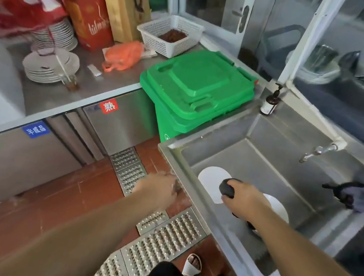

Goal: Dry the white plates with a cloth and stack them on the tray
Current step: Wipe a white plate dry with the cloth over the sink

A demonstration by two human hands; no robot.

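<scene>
Over the steel sink (268, 155) the right hand (241, 200) is curled round a dark cloth (228, 187), hiding part of the two white plates (211, 181) lying on the sink floor. The left hand (160, 187) reaches toward the sink's near corner, too blurred to tell its fingers' set. A green bin (195, 88) stands against the sink's far-left side, more plates (50, 66) are stacked on the counter (104, 83) beyond, and another dark rag (352, 195) lies below the tap (316, 152).
</scene>
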